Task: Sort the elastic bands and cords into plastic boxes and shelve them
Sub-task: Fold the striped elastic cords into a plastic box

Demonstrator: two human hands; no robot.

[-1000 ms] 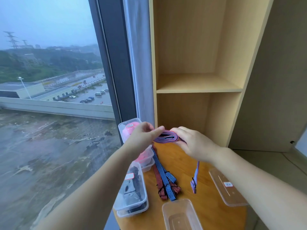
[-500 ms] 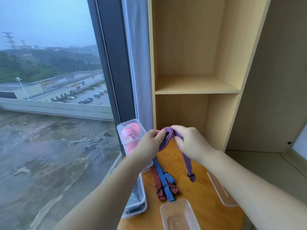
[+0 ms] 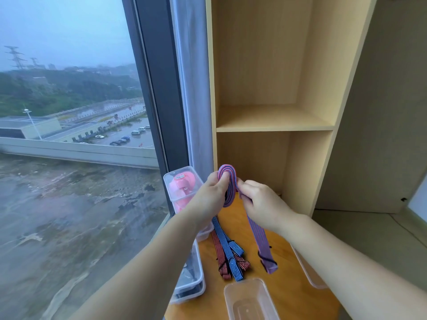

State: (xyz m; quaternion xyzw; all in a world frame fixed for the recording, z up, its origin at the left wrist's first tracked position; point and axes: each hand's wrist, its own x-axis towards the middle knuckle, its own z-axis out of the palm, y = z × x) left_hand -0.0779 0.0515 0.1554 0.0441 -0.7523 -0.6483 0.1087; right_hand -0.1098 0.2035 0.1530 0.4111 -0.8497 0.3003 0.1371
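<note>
Above the wooden counter [image 3: 286, 285], one purple striped band [image 3: 231, 187], half coiled, left hand [image 3: 211, 196] pinching the coil, right hand [image 3: 260, 204] curled round its hanging tail, two others lying below (red band [image 3: 216, 250], blue band [image 3: 227, 251], side by side), three plastic boxes, pink-filled box [image 3: 182, 183], dark-filled box [image 3: 195, 280], empty box [image 3: 249, 299]

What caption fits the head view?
Left hand and right hand hold a part-coiled purple band over the wooden table.
</note>
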